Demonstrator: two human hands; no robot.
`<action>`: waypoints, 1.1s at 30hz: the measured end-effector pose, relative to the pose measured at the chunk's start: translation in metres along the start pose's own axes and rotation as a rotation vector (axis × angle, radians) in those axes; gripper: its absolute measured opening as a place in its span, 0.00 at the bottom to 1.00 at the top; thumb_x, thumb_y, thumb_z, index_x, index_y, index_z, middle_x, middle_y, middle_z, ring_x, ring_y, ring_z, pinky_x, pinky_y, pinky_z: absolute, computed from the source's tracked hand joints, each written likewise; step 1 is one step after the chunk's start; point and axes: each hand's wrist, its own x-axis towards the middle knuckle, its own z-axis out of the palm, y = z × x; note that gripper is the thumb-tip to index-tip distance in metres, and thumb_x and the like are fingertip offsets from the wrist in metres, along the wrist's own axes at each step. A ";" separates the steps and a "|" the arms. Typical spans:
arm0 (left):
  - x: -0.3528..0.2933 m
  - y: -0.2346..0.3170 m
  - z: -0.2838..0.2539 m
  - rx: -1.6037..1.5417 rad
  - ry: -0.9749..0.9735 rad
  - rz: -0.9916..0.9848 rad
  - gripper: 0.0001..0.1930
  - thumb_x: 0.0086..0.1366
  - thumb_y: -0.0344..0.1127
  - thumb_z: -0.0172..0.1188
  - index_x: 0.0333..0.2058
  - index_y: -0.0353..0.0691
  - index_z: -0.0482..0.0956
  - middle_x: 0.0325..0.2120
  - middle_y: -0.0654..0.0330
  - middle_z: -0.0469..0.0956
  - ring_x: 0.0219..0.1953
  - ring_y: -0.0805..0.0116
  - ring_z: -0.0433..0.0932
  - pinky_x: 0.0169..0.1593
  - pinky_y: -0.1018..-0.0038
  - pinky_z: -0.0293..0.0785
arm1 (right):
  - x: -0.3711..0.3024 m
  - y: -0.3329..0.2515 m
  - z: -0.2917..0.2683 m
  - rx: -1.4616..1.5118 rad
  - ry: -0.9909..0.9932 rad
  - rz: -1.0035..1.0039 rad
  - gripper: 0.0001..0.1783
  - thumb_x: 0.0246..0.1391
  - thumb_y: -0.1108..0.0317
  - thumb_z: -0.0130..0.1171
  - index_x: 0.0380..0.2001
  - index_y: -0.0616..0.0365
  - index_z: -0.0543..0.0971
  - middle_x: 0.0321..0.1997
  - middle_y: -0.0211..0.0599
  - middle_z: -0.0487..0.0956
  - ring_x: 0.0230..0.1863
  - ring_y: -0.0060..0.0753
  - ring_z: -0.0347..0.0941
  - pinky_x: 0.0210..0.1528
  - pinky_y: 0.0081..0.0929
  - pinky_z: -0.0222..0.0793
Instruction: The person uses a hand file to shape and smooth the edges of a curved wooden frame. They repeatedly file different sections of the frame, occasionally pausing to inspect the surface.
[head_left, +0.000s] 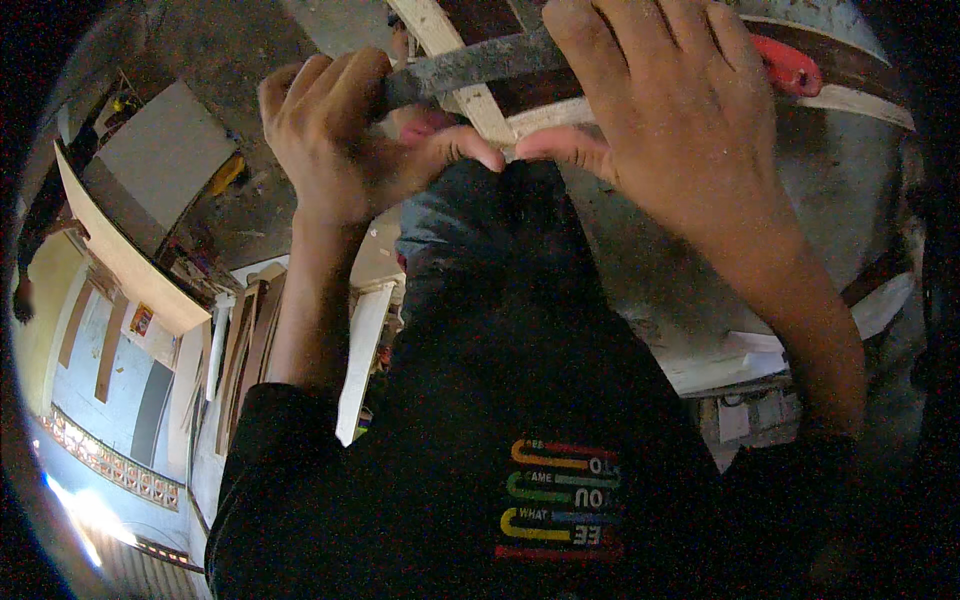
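Note:
A long, dark grey, scuffed bar (470,68) runs across the top of the view, slanting up to the right. My left hand (335,135) has its fingers curled over the bar's left end. Further right, my right hand (670,100) also grips it, knuckles up. My two thumbs point at each other and nearly touch. Past my right hand shows a red rounded end with a hole (790,66); whether it belongs to the bar is hidden. Something reddish shows below my left fingers. Beneath lies a wooden frame (483,112) of pale strips with dark brown panels.
Left on the floor lies a grey board (160,150) with a yellow object (228,174) beside it. A long curved-looking pale plank (130,240) and upright wood pieces (262,320) stand at the left. White sheets (740,360) lie at the right.

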 end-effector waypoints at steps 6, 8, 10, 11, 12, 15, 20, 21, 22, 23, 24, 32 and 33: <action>0.010 0.025 -0.015 0.102 -0.197 0.039 0.33 0.40 0.54 0.75 0.42 0.41 0.76 0.25 0.63 0.74 0.36 0.59 0.77 0.37 0.68 0.68 | -0.005 0.023 -0.009 -0.039 0.270 0.005 0.38 0.55 0.30 0.49 0.41 0.60 0.71 0.34 0.39 0.66 0.37 0.37 0.62 0.44 0.42 0.58; 0.010 0.022 -0.006 -0.019 -0.152 0.025 0.34 0.42 0.50 0.74 0.47 0.39 0.75 0.25 0.62 0.75 0.33 0.60 0.78 0.35 0.68 0.70 | -0.009 0.024 -0.007 0.057 0.289 0.021 0.37 0.49 0.31 0.54 0.43 0.56 0.72 0.38 0.36 0.68 0.42 0.37 0.64 0.46 0.42 0.58; 0.008 0.012 0.005 -0.101 -0.141 0.026 0.36 0.42 0.51 0.75 0.48 0.38 0.77 0.23 0.63 0.75 0.28 0.61 0.79 0.30 0.69 0.71 | -0.006 0.015 0.004 0.086 0.346 0.104 0.39 0.38 0.32 0.62 0.47 0.48 0.73 0.46 0.31 0.71 0.52 0.38 0.66 0.52 0.43 0.60; 0.005 0.008 0.009 -0.135 -0.140 0.012 0.37 0.41 0.51 0.75 0.48 0.37 0.78 0.21 0.63 0.75 0.25 0.62 0.79 0.28 0.70 0.72 | -0.005 0.008 0.010 0.032 0.299 0.125 0.39 0.40 0.31 0.59 0.48 0.49 0.73 0.44 0.31 0.71 0.50 0.37 0.66 0.52 0.42 0.60; 0.000 0.006 0.012 -0.133 -0.114 0.002 0.37 0.41 0.52 0.76 0.48 0.37 0.79 0.19 0.63 0.74 0.22 0.63 0.78 0.26 0.71 0.71 | -0.006 -0.002 0.015 -0.024 0.251 0.142 0.39 0.43 0.30 0.56 0.48 0.50 0.72 0.43 0.32 0.70 0.49 0.37 0.67 0.52 0.42 0.59; -0.014 0.005 0.021 -0.140 -0.027 -0.056 0.37 0.40 0.54 0.77 0.48 0.38 0.81 0.15 0.64 0.72 0.16 0.64 0.76 0.22 0.72 0.70 | -0.005 -0.013 0.030 -0.106 0.243 0.150 0.35 0.48 0.31 0.49 0.47 0.49 0.72 0.39 0.30 0.69 0.45 0.35 0.67 0.50 0.40 0.60; -0.028 0.020 0.025 -0.100 -0.015 -0.157 0.34 0.39 0.55 0.78 0.43 0.41 0.84 0.13 0.62 0.72 0.15 0.64 0.74 0.23 0.71 0.70 | -0.008 -0.011 0.038 -0.183 0.359 0.101 0.31 0.52 0.34 0.46 0.44 0.48 0.72 0.36 0.28 0.68 0.42 0.34 0.68 0.48 0.38 0.62; -0.028 0.023 0.025 -0.098 -0.002 -0.163 0.30 0.40 0.56 0.77 0.37 0.41 0.81 0.14 0.61 0.71 0.16 0.62 0.73 0.23 0.70 0.69 | -0.008 -0.009 0.039 -0.189 0.359 0.087 0.30 0.52 0.34 0.45 0.44 0.48 0.72 0.36 0.28 0.68 0.42 0.34 0.68 0.48 0.37 0.62; -0.027 0.025 0.024 -0.095 0.003 -0.171 0.28 0.42 0.58 0.76 0.31 0.41 0.79 0.15 0.60 0.70 0.17 0.60 0.72 0.24 0.68 0.68 | -0.009 -0.008 0.039 -0.188 0.355 0.075 0.30 0.53 0.34 0.45 0.44 0.48 0.72 0.36 0.28 0.68 0.42 0.33 0.68 0.48 0.37 0.63; -0.025 0.027 0.023 -0.098 0.001 -0.181 0.27 0.44 0.59 0.75 0.26 0.41 0.76 0.16 0.59 0.70 0.17 0.58 0.71 0.24 0.67 0.68 | -0.009 -0.007 0.039 -0.194 0.385 0.065 0.30 0.53 0.34 0.45 0.44 0.48 0.72 0.36 0.28 0.68 0.42 0.33 0.68 0.48 0.37 0.63; -0.022 0.027 0.022 -0.101 0.007 -0.174 0.27 0.43 0.59 0.76 0.25 0.41 0.76 0.16 0.59 0.69 0.17 0.58 0.71 0.24 0.68 0.68 | -0.008 -0.006 0.039 -0.207 0.417 0.059 0.30 0.52 0.34 0.45 0.44 0.47 0.72 0.36 0.28 0.68 0.42 0.33 0.68 0.49 0.36 0.63; -0.008 0.011 0.014 -0.180 -0.132 -0.056 0.30 0.38 0.59 0.78 0.34 0.43 0.82 0.14 0.61 0.72 0.16 0.59 0.75 0.23 0.68 0.70 | -0.009 0.001 0.032 -0.078 0.368 0.099 0.38 0.55 0.30 0.51 0.41 0.59 0.72 0.35 0.39 0.67 0.38 0.38 0.63 0.45 0.43 0.58; -0.009 0.011 0.014 -0.192 -0.099 -0.040 0.30 0.39 0.58 0.79 0.35 0.43 0.82 0.14 0.61 0.72 0.16 0.59 0.74 0.23 0.68 0.70 | -0.009 -0.002 0.031 -0.066 0.363 0.108 0.37 0.54 0.30 0.51 0.42 0.59 0.72 0.35 0.39 0.67 0.38 0.38 0.63 0.45 0.42 0.59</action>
